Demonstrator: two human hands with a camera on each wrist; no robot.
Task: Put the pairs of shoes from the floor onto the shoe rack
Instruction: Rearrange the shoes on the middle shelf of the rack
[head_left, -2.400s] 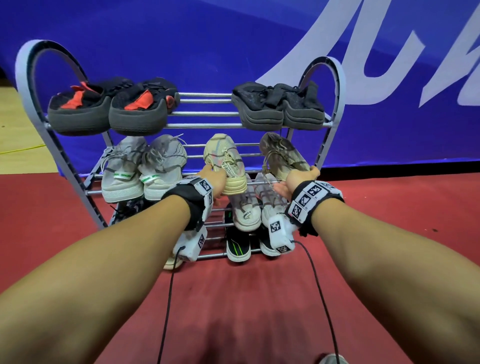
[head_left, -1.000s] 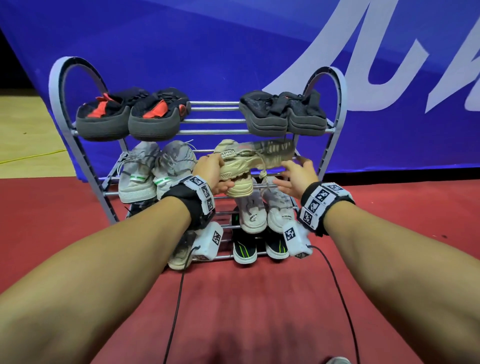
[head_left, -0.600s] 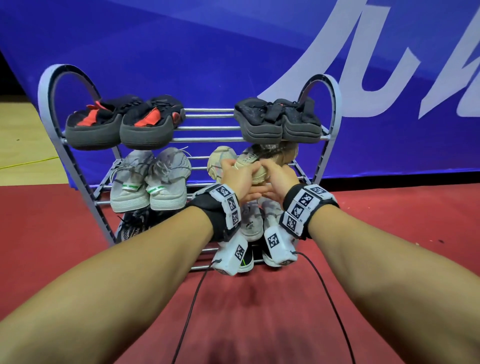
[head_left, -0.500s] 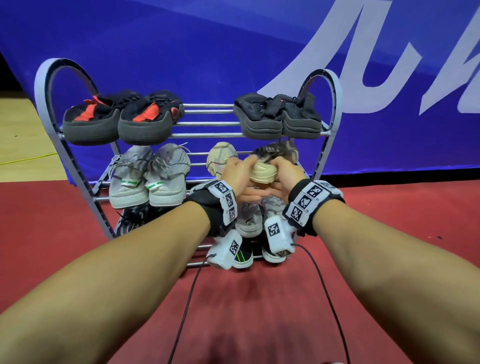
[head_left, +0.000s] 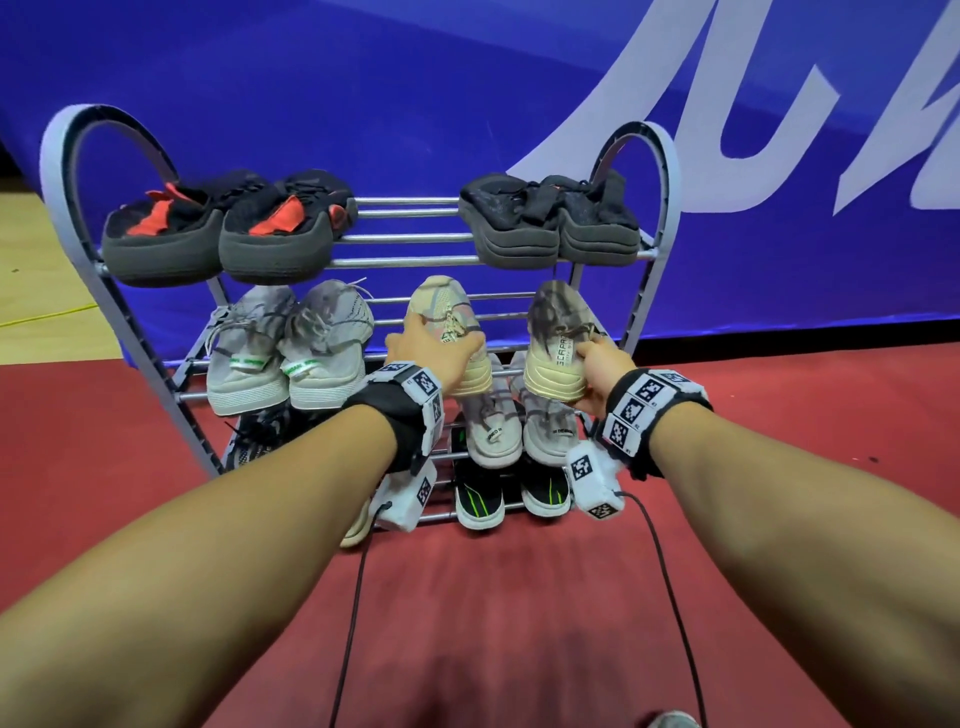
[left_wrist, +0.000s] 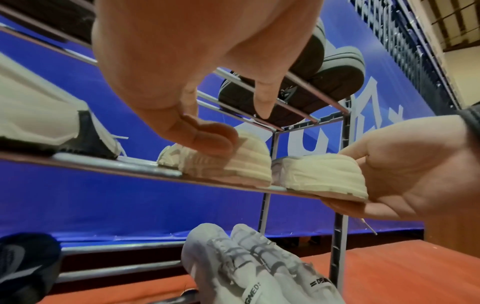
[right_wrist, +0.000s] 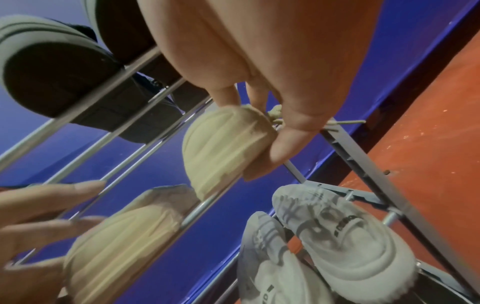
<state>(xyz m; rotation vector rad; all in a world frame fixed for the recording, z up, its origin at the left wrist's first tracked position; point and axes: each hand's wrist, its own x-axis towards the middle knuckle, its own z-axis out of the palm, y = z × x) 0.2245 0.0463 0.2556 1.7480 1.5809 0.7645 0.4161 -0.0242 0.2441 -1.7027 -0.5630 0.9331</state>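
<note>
A beige pair stands on the second tier of the grey shoe rack (head_left: 415, 262), on its right half, toes to the back. My left hand (head_left: 431, 353) lies over the heel of the left beige shoe (head_left: 441, 306). Its thumb (left_wrist: 207, 139) presses the heel (left_wrist: 241, 164), and the fingers (right_wrist: 52, 205) look straight and blurred. My right hand (head_left: 597, 364) grips the heel of the right beige shoe (head_left: 556, 332), with the thumb on its side (right_wrist: 259, 127) and the fingers under the sole (left_wrist: 415, 174).
The top tier holds a black-and-red pair (head_left: 218, 234) and a black pair (head_left: 550, 223). A grey pair (head_left: 291, 353) fills the second tier's left. Grey-white shoes (head_left: 514, 426) and black-green shoes (head_left: 478, 499) sit lower. A blue banner stands behind the rack, and red floor (head_left: 519, 597) lies in front.
Both hands were together on the right beige shoe, which lay turned sideways. It now points toe-back beside its mate. The left hand has moved onto the left shoe.
</note>
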